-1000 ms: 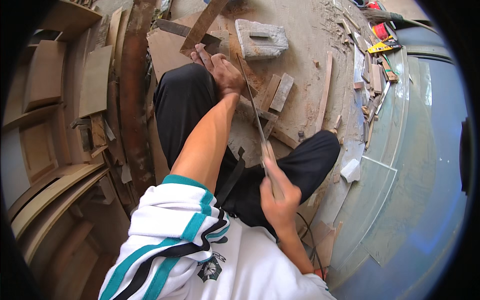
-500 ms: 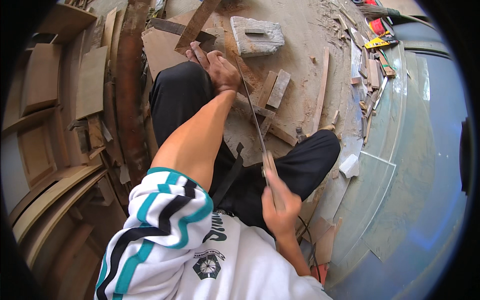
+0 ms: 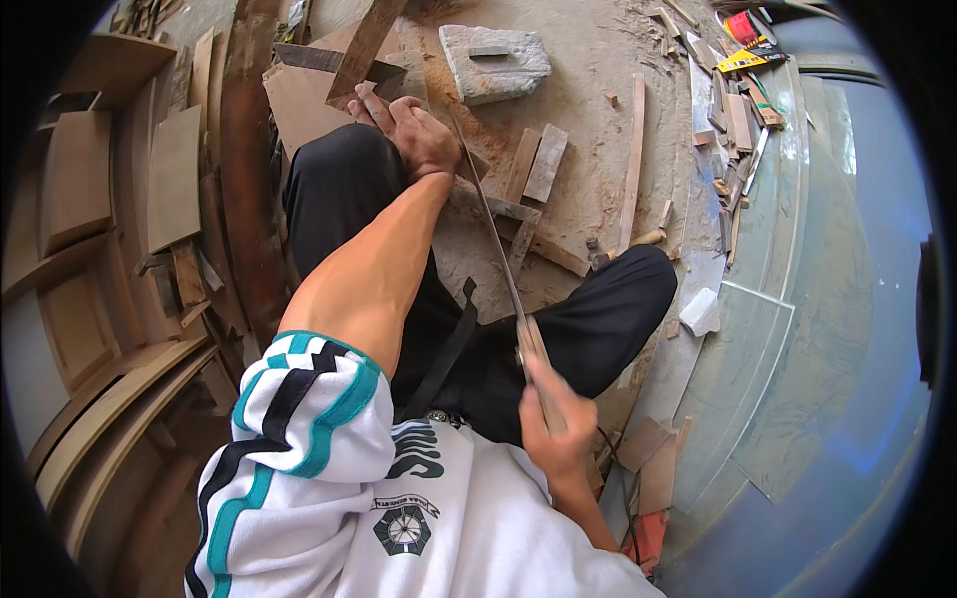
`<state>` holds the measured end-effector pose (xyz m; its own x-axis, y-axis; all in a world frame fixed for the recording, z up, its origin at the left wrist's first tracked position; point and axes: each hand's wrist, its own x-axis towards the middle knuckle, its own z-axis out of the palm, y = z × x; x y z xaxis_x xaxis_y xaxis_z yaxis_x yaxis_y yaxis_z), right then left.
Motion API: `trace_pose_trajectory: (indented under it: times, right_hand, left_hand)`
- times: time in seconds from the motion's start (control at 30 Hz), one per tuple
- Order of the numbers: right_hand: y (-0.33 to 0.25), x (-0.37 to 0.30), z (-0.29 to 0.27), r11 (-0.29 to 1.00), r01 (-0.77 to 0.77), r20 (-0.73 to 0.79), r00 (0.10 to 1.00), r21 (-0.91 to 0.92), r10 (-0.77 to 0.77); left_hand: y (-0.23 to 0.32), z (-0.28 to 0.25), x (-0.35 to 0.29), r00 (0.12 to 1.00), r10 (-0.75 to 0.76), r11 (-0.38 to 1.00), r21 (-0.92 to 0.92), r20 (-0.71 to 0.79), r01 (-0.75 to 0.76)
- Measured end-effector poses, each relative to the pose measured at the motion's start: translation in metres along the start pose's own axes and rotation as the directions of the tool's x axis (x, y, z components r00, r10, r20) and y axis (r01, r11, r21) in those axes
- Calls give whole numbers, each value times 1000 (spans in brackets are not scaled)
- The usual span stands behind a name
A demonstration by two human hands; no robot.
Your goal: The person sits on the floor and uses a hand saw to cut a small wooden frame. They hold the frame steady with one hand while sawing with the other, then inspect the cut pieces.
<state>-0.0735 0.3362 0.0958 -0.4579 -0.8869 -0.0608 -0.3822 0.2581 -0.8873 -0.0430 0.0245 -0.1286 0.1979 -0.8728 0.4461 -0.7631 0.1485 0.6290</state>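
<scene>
Brown wood, cabinet-like frames (image 3: 120, 404) far L = only container-type things I can make out; flat tan panel (image 3: 174, 179) stands by the upper one, lower bay too dark to tell contents. Next, long rust-brown beam (image 3: 257, 149), then flat pinkish-brown board (image 3: 299, 110) w/ long brown plank (image 3: 367, 50) slanting over it. L hand (image 3: 417, 138) just past black-trousered L knee (image 3: 344, 164), near plank's low end: fingers part bent, index straighter; can't tell if gripping or just pressing, palm side hidden. Dark brown wood piece (image 3: 474, 164) pokes out R of that hand, next to long thin steel handsaw w/ wood handle (image 3: 512, 287), blade edge-on, running up past L wrist. Risk, my read: blade v. close to L hand; if it jumps or wood shifts b/c hold is weak, hand or knee could get cut. Twist from R side could also bind/bend blade. R hand (image 3: 558, 411) a bit blurred, fingers wrapped round saw handle. Far R: wood offcuts (image 3: 736, 125) in a loose pile, greenish glass sheet (image 3: 743, 344) alongside; loose, no bin.
</scene>
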Motion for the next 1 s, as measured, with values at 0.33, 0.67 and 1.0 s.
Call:
trace_pose_trajectory:
  times: [0.33, 0.67, 1.0]
  right_hand:
    - [61, 110, 79, 990, 138, -80, 988, 33, -135]
    - [62, 82, 62, 996, 91, -41, 995, -20, -92]
    - [21, -19, 11, 997, 79, -24, 997, 7, -79]
  left_hand:
    - [-5, 4, 4, 994, 27, 999, -30, -108, -30]
    - [4, 0, 1, 998, 23, 998, -51, -63, -27]
    - [-4, 2, -1, 999, 28, 999, -35, -45, -30]
